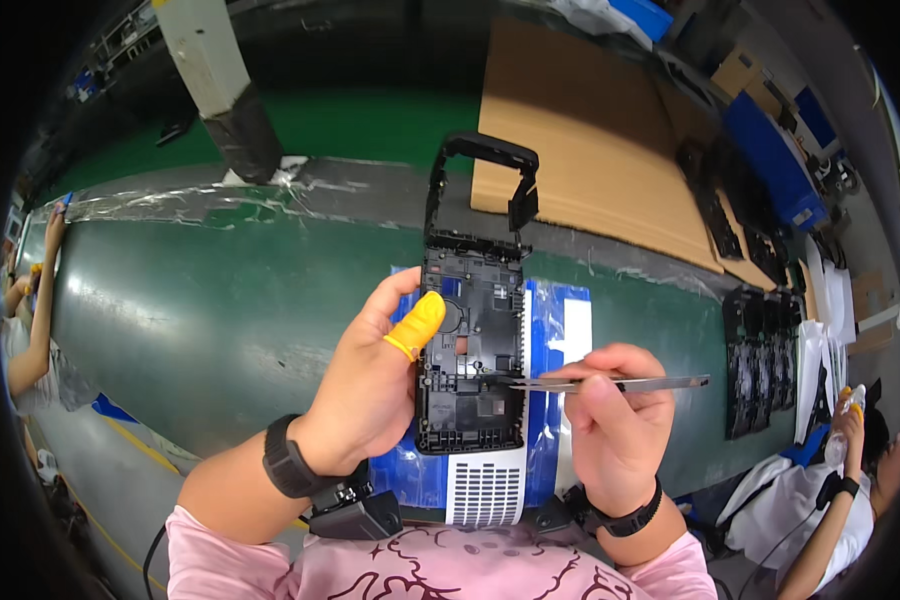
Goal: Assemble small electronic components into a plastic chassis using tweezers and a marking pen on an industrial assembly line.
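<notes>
My left hand (355,370), with a yellow finger cot on its thumb, grips the left edge of a black plastic housing (470,320). The housing stands lengthwise before me, its ribbed inner side facing up and an open frame loop at its far end. In my right hand (620,420) is a pair of metal tweezers (660,383), pinched between thumb and fingers. Their tips point left and reach the housing's right edge, low on the part; whether they hold anything is too small to tell. Below lies a white sheet of small black labels (485,490) on blue plastic film (545,460).
Several similar black housings (760,365) lie at the right of the green table (220,320). Brown cardboard (580,140) covers the far right, with a blue bin (775,160) beyond it. A pillar (215,90) rises far left. Other people sit at both sides, one with a raised hand (850,420).
</notes>
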{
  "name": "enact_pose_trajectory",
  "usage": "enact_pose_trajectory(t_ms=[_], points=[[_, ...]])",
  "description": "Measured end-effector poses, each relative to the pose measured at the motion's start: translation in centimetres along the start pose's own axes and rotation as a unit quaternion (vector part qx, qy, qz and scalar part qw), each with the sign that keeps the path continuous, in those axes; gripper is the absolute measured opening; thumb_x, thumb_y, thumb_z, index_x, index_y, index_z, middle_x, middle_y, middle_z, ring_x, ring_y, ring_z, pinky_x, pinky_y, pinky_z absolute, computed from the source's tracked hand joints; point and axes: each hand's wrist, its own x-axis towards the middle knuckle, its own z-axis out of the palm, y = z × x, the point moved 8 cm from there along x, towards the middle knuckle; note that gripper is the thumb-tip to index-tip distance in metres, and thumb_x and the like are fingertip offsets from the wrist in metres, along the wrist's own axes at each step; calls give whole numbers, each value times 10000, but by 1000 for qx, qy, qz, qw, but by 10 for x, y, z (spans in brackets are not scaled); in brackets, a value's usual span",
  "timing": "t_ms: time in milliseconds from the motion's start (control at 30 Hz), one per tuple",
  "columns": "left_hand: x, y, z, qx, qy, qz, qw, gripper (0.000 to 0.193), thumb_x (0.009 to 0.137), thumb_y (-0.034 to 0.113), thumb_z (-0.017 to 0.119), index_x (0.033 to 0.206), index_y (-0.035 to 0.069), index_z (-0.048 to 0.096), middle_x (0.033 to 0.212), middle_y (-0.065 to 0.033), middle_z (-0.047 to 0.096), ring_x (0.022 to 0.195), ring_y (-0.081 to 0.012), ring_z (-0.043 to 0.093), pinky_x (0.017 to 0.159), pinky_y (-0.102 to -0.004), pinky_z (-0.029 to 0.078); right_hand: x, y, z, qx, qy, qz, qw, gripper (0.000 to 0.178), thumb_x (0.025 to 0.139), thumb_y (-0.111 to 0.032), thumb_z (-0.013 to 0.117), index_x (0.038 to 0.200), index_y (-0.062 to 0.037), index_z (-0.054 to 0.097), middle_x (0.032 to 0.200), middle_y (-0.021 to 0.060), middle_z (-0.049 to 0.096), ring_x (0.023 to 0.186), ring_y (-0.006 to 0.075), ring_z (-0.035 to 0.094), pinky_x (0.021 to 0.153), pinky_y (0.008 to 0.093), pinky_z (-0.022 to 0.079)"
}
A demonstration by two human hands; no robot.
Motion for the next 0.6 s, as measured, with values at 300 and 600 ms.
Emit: enact_pose_trajectory(t_ms=[300,600], points=[[-15,-4,15,-38,-67,4,997,417,905,251,444,1286,142,315,1128,-64,499,954,-174,526,811,-321,456,-1,14,12,-11,8,24,1000,156,796,42,565,947,65,529,854,182,620,772,183,618,679,252,504],[-17,-10,11,-57,-65,-5,996,442,899,244,456,1296,141,289,1182,-79,474,1020,-200,513,855,-354,444,-14,15,12,-107,-17,26,994,156,754,50,608,903,58,562,803,125,620,693,107,586,587,182,463]])
